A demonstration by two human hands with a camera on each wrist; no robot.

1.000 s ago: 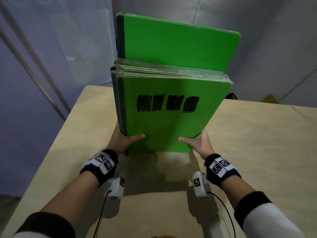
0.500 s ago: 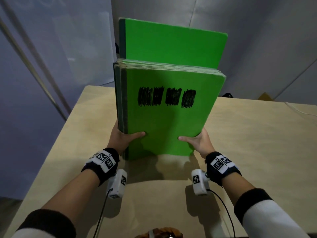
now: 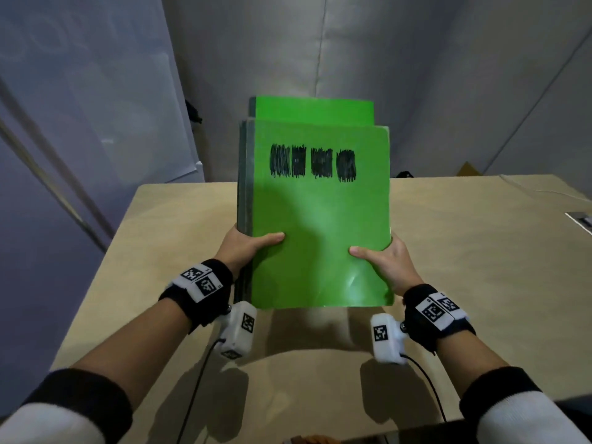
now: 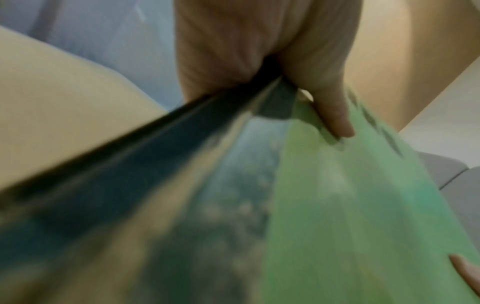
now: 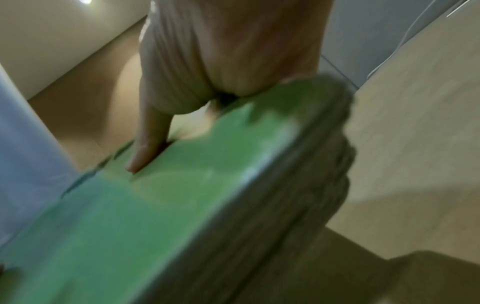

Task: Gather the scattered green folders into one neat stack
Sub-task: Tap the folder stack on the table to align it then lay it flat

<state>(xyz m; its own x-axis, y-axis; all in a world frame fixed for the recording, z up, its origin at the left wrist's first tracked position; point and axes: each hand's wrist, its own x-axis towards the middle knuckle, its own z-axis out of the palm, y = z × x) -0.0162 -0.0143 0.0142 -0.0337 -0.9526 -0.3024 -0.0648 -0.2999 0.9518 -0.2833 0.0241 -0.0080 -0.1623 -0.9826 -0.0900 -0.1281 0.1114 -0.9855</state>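
A stack of green folders point(image 3: 320, 225) is held between both hands above the tan table point(image 3: 480, 251), its front cover with black scribbled marks facing me. One folder point(image 3: 314, 108) at the back sticks up above the rest. My left hand point(image 3: 246, 248) grips the dark spine edge, thumb on the front cover. My right hand point(image 3: 384, 261) grips the open edge, thumb on the cover too. In the left wrist view the thumb presses the green cover point(image 4: 363, 205). The right wrist view shows the stack's page edges point(image 5: 298, 205) under the palm.
A grey fabric wall point(image 3: 352, 59) stands behind the table. A thin white cable point(image 3: 544, 192) lies at the table's far right, and a flat grey object point(image 3: 581, 221) lies at the right edge. Cables hang from both wrist cameras.
The stack has tilted back toward me, so its top edges no longer show. The protruding back folder now sticks out less above the others. Both hands keep their grip.
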